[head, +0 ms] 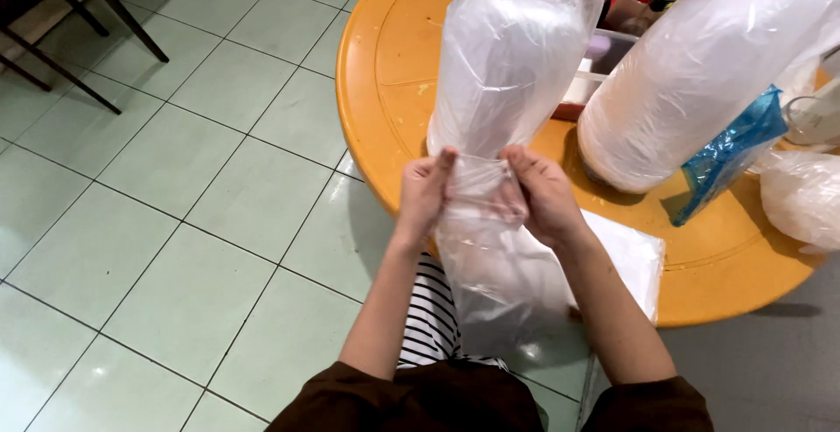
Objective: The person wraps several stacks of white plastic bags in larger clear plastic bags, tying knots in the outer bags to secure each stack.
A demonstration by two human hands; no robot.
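Round orange table (385,82) over green tiles, both hands, left (426,194) and right (544,194), pinched shut on clear plastic bag (503,73), contents indiscernible

clear plastic bag (503,73): top cut by upper edge | big wrapped roll (700,73): upper end out of picture | chair (61,12): only legs visible | items behind bag on worktop (385,73): hidden, too small to tell | white lump (801,200): cut by right edge
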